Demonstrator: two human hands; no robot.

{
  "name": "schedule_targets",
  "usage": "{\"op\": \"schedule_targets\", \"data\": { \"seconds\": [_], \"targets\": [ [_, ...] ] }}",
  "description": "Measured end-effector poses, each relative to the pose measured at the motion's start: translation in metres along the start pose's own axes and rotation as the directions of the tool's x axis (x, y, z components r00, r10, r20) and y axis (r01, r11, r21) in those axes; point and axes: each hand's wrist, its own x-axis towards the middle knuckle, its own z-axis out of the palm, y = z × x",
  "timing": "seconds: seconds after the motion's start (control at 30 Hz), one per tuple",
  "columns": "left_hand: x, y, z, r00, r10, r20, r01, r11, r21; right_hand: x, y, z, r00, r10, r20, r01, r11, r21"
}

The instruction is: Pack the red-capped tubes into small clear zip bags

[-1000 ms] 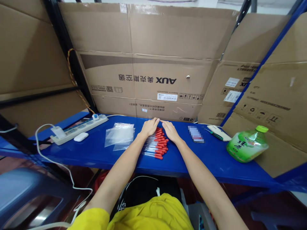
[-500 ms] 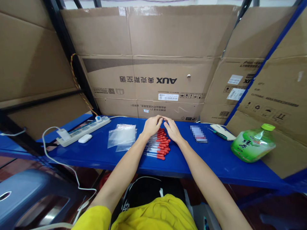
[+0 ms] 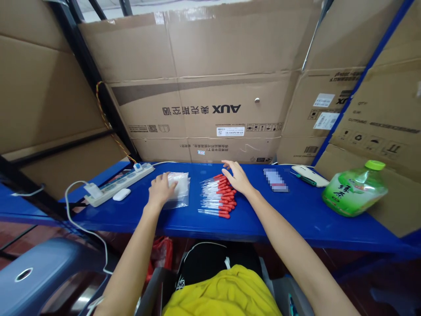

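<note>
Red-capped tubes (image 3: pixel 217 197) lie in a row on the blue worktop (image 3: pixel 279 215); the right hand (image 3: pixel 237 177) rests open on them, the left hand (image 3: pixel 160 189) lies open on clear bags (image 3: pixel 179 186) beside.

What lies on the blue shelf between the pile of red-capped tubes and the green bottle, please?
In the head view, a phone lies flat just right of the red-capped tubes, then a white device farther back, before the green bottle.

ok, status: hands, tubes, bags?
Left hand flat on the plastic bags. Right hand open, resting on the red-capped tubes. Tubes in a row on the blue shelf; nothing between hands and tubes.
</note>
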Motion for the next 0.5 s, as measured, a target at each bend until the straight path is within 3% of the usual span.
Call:
{"op": "schedule_targets", "data": {
  "seconds": [0.03, 0.1, 0.27, 0.37, 0.5],
  "targets": [
    [-0.001, -0.009, 0.003, 0.997, -0.038, 0.072, 0.036, 0.999, 0.024, 0.000, -0.001, 0.000, 1.000, 0.003, 0.004, -0.003, 1.000, 0.001],
    [-0.003, -0.021, 0.008, 0.994, -0.036, 0.105, 0.033, 0.999, 0.034, -0.001, -0.001, -0.001, 1.000, 0.011, 0.008, -0.011, 1.000, -0.001],
    [-0.012, -0.032, 0.007, 0.998, -0.005, -0.058, -0.004, 0.989, -0.148, -0.003, -0.001, -0.003, 1.000, 0.021, -0.002, -0.021, 1.000, -0.007],
    [-0.016, -0.025, 0.000, 0.982, 0.055, -0.183, -0.100, 0.964, -0.248, -0.001, -0.002, -0.003, 1.000, 0.016, -0.011, -0.016, 1.000, -0.003],
    [-0.025, 0.008, -0.012, 0.926, 0.294, -0.235, -0.361, 0.871, -0.333, 0.003, -0.019, -0.007, 1.000, 0.027, -0.015, -0.027, 0.999, 0.029]
  ]
}}
